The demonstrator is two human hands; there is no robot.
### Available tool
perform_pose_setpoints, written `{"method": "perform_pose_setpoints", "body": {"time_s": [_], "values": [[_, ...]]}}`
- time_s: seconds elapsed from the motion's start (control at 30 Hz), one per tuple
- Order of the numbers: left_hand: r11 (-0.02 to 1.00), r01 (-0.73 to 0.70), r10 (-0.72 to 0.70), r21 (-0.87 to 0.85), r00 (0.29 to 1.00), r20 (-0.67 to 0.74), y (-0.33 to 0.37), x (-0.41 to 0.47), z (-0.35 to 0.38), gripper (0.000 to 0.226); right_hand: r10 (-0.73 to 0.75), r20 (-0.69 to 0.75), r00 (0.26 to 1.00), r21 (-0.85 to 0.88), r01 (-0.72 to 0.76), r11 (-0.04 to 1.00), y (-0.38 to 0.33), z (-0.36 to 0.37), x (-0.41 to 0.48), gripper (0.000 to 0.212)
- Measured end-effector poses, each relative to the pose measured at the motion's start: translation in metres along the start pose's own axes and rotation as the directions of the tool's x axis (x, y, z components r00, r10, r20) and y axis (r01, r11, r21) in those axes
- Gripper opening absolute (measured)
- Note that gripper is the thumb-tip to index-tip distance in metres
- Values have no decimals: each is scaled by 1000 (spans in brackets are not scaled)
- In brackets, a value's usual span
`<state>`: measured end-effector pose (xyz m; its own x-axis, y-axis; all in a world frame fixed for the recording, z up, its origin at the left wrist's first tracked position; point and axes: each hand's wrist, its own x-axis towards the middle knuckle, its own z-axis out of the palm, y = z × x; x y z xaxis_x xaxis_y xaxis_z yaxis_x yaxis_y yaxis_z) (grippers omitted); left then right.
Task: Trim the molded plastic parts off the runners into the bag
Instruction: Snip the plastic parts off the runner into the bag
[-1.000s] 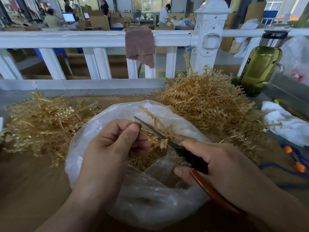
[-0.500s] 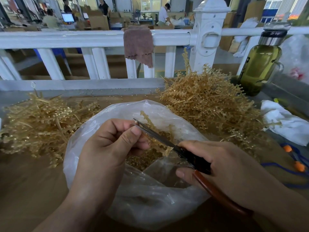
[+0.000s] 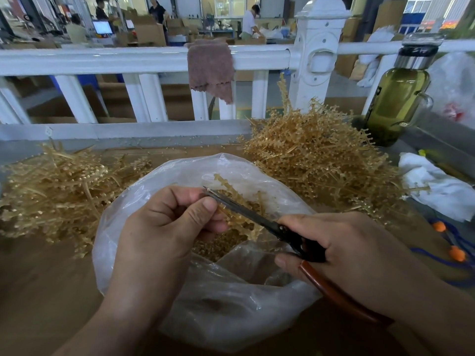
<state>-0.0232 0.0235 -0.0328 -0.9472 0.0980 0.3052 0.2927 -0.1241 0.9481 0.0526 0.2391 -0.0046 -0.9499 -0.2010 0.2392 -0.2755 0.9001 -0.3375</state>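
Over the bag (image 3: 231,312) mouth, pinching a runner (image 3: 250,228) between thumb and curled fingers of the left hand (image 3: 164,232). Gripping scissors (image 3: 241,210) in the right hand (image 3: 341,255), fingers curled round the handles, blades across the runner, tip by the left thumb. Inside the bag, cut parts (image 3: 218,249). Left of the bag, a runner pile (image 3: 59,191); behind it to the right, a taller pile (image 3: 316,160), both on the desk (image 3: 43,291).
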Motion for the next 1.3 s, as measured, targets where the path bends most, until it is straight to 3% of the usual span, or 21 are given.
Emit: {"method": "perform_pose_setpoints", "body": {"time_s": [0.97,1.17,1.3], "values": [[998,59,-60,-22,998,-35,4,-3,-1,11,1,57,998,-45,1,999,-9,-5,-2,18],[998,66,-67,-22,997,-31,3,-1,0,11,29,70,997,6,-29,1000,-5,1,0,39],[998,61,-62,-13,998,-33,0,0,-2,11,80,110,991,212,-102,972,0,-2,0,48]]}}
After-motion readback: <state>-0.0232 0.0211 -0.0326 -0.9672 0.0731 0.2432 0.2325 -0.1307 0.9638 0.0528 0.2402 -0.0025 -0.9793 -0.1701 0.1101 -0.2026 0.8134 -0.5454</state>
